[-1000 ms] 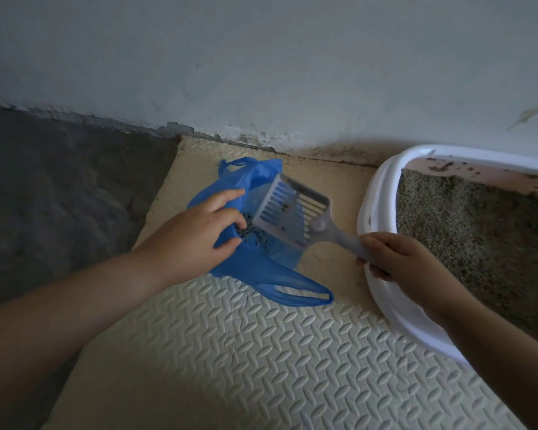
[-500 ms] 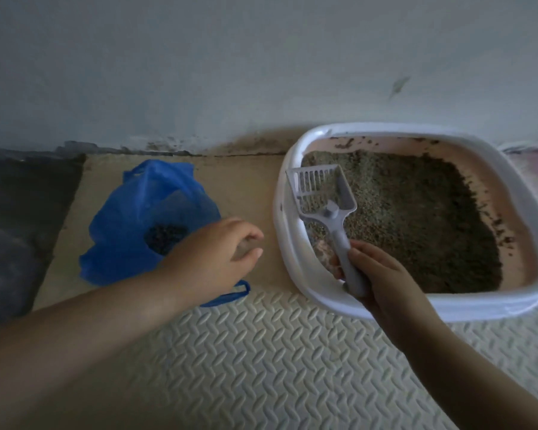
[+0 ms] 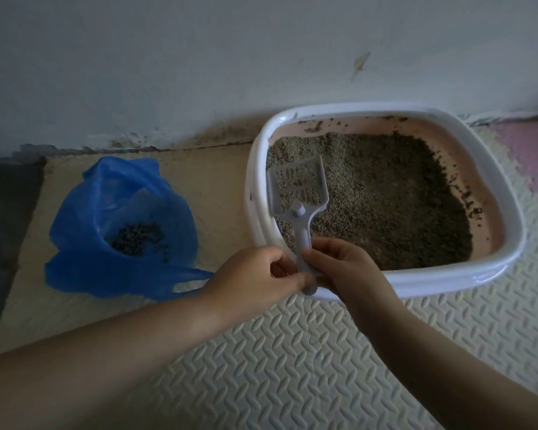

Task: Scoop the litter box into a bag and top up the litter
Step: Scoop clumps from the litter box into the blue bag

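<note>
Leaving the blue bag (image 3: 84, 218), the left hand (image 3: 261, 274) has crossed to the scoop (image 3: 298, 190) and pinches its handle from the left, while the right hand (image 3: 345, 268) curls round it from the right. The slotted head lies over the litter (image 3: 385, 197) at the near-left of the white litter box (image 3: 448, 277). The bag sits open on the floor mat (image 3: 292, 352) left of the box, with dark clumps (image 3: 137, 240) inside.

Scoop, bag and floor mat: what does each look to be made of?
Scoop: likely rigid moulded plastic, matte grey, slotted blade. Bag: thin blue plastic film, crinkled and translucent. Floor mat: probably foam, cream, with an embossed tread pattern.
</note>
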`<state>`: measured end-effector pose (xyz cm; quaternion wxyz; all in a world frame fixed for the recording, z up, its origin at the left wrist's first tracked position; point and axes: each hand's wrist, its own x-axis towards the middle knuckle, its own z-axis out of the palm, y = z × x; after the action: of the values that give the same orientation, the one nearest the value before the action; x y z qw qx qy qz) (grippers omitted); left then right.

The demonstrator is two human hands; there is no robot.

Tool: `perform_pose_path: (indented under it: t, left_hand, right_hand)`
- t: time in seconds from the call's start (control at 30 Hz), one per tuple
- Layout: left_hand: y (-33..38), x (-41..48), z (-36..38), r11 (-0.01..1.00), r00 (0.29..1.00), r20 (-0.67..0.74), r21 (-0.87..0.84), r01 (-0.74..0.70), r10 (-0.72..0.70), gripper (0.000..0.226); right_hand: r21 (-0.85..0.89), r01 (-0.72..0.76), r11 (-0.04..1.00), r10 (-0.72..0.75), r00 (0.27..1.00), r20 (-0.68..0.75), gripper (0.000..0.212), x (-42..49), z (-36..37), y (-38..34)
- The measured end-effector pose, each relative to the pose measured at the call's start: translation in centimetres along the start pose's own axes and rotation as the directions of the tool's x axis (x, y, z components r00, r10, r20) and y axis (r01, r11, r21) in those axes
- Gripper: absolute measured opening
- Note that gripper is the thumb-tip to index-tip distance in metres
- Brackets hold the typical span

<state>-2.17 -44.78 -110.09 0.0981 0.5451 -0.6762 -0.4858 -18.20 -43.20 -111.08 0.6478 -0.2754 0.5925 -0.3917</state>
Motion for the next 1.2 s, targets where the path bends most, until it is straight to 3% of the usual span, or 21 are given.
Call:
perform_pose_path:
  t: [0.2,0.5,0.6,0.73,0.93,1.13,1.2]
  left_hand:
    - [0.3,-0.4,-0.1,0.992,1.000,0.001,0.126,0.029,-0.029,0.033]
    - [-0.2,0.1,-1.3,0.986,0.999,-0.041,0.162,0.034,-0.028,0.021]
    - [-0.2,0.4,-2.1,0.979,0.998,-0.052,0.200,0.031,-0.021,0.017]
    - [-0.1,0.8,-2.8,0.962,0.995,-0.094,0.273,0.035,-0.009,0.012]
    - [1.3,1.8,-2.8,0.947,0.989,-0.143,0.321,0.019,0.029,0.011]
    - [2.5,2.0,-3.2,0.964,0.981,-0.189,0.250,0.094,-0.047,0.012]
    - [2.9,1.9,-3.6,0.970,0.972,-0.227,0.214,0.119,-0.069,0.011]
  right_hand:
    - [-0.092,-0.035,0.995,0.030,0.998,-0.051,0.024,0.6,0.0,0.1]
    - [-0.121,-0.075,0.990,0.066,0.995,-0.079,0.024,1.3,-0.2,-0.4]
    - [-0.042,-0.111,0.993,0.107,0.990,-0.094,0.016,1.7,-0.9,-0.9]
    - [0.230,-0.168,0.959,0.191,0.978,-0.083,0.017,2.4,-1.7,-1.8]
    - [0.351,-0.202,0.914,0.239,0.969,-0.065,0.037,4.0,-2.3,-2.5]
    - [0.487,-0.216,0.846,0.246,0.969,0.003,0.036,5.1,-3.0,-2.6]
    - [0.451,-0.213,0.867,0.227,0.974,0.024,0.036,5.2,-3.4,-2.8]
